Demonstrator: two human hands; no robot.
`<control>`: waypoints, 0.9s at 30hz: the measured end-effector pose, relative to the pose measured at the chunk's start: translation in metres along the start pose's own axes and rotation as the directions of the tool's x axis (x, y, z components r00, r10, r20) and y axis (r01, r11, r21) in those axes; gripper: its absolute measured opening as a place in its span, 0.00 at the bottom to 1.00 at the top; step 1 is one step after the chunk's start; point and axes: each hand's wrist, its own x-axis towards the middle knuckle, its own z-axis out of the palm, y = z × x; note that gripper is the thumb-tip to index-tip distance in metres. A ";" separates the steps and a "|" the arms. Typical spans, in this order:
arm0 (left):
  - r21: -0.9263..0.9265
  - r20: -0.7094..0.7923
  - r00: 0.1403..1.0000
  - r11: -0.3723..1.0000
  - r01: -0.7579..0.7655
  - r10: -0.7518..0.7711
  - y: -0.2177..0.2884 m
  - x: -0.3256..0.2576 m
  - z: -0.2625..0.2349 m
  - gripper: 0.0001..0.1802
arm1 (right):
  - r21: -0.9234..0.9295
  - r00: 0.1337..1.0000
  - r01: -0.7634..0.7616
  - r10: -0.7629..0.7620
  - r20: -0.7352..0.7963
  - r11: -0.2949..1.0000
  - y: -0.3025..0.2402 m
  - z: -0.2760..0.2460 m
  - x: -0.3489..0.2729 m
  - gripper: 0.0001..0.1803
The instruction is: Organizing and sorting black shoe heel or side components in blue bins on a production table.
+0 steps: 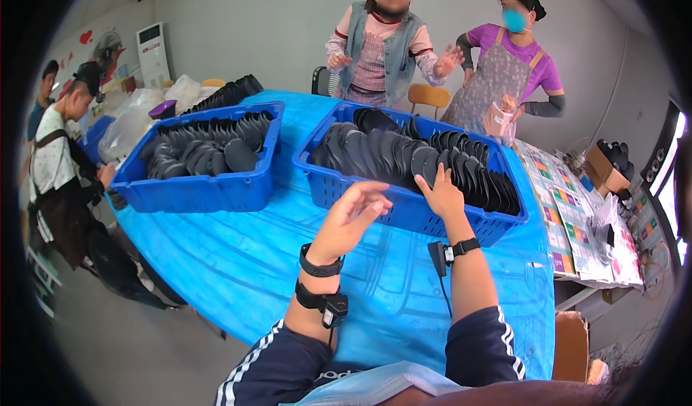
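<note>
My left hand [355, 217] hovers just in front of the large blue plastic basket [328, 182], its fingers loosely bent and apart, with nothing in it. At the basket's near side, my right hand [442, 194] is spread over the rim, fingertips at the thin black rounded pieces [425, 162]; whether it touches them is hard to tell. These pieces stand on edge in tight rows inside the basket. Both my wrists carry black straps with small devices.
A second blue basket [194, 197] of similar black pieces [241, 155] stands to the left on the blue-covered table [317, 290]. Beyond the table are two people [389, 38]; others work at far left. Printed sheets [569, 226] cover a table at right.
</note>
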 end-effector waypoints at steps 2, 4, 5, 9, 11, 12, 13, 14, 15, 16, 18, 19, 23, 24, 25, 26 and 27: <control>0.004 -0.008 1.000 1.000 -0.012 0.012 -0.001 -0.001 0.001 0.16 | 0.030 0.998 -0.053 0.053 -0.013 0.998 -0.005 0.001 0.000 0.50; 0.005 -0.015 1.000 1.000 -0.015 0.015 0.002 -0.001 0.000 0.16 | -0.038 0.998 -0.040 0.038 -0.048 0.998 -0.005 0.002 -0.001 0.47; 0.006 -0.023 1.000 1.000 -0.021 0.021 0.005 -0.001 0.001 0.15 | -0.038 0.998 -0.044 0.042 -0.043 0.998 -0.006 0.002 -0.001 0.47; 0.009 -0.043 0.998 0.999 -0.037 0.038 0.007 -0.002 -0.001 0.15 | -0.061 0.998 -0.048 0.045 -0.047 0.997 -0.009 0.003 0.001 0.46; 0.014 -0.048 0.998 0.999 -0.034 0.034 0.011 -0.002 -0.001 0.15 | -0.063 0.998 -0.054 0.052 -0.045 0.997 -0.009 0.002 0.001 0.46; 0.029 -0.047 0.998 0.999 -0.041 0.042 0.011 -0.002 -0.001 0.15 | -0.065 0.998 -0.051 0.048 -0.048 0.997 -0.008 0.002 0.001 0.46; 0.046 -0.047 0.998 0.998 -0.049 0.051 0.012 -0.002 -0.002 0.14 | -0.066 0.998 -0.046 0.042 -0.051 0.997 -0.008 0.002 0.001 0.46; 0.043 -0.046 0.998 0.998 -0.049 0.051 0.013 -0.003 -0.002 0.14 | -0.068 0.998 -0.047 0.044 -0.050 0.997 -0.008 0.002 0.001 0.46; 0.033 -0.050 0.998 0.998 -0.048 0.049 0.013 -0.003 -0.002 0.14 | -0.072 0.998 -0.050 0.047 -0.045 0.996 -0.008 0.002 0.001 0.46; 0.023 -0.055 0.997 0.999 -0.047 0.048 0.013 -0.004 -0.002 0.14 | -0.075 0.998 -0.053 0.050 -0.040 0.996 -0.009 0.002 0.000 0.46; 0.013 -0.058 0.997 0.999 -0.050 0.051 0.014 -0.004 -0.002 0.14 | -0.067 0.998 -0.056 0.054 -0.032 0.996 -0.010 -0.001 -0.002 0.46; 0.007 -0.061 0.997 0.998 -0.055 0.055 0.014 -0.004 -0.002 0.14 | -0.056 0.998 -0.058 0.056 -0.025 0.997 -0.011 -0.003 -0.003 0.46; 0.011 -0.062 0.996 0.998 -0.064 0.064 0.015 -0.005 -0.002 0.14 | -0.056 0.998 -0.066 0.065 -0.015 0.996 -0.012 -0.006 -0.004 0.46; 0.006 -0.064 0.996 0.998 -0.058 0.059 0.016 -0.005 -0.001 0.14 | -0.057 0.997 -0.071 0.070 -0.014 0.996 -0.011 -0.006 -0.004 0.47; 0.003 -0.068 0.996 0.999 -0.053 0.053 0.016 -0.005 -0.001 0.14 | -0.056 0.997 -0.074 0.073 -0.011 0.996 -0.012 -0.006 -0.004 0.47; 0.005 -0.071 0.996 0.999 -0.052 0.053 0.016 -0.005 -0.002 0.14 | -0.055 0.997 -0.071 0.070 -0.009 0.996 -0.013 -0.006 -0.004 0.47; 0.007 -0.069 0.996 0.999 -0.048 0.048 0.016 -0.005 -0.002 0.14 | -0.051 0.997 -0.074 0.074 -0.004 0.996 -0.014 -0.006 -0.004 0.47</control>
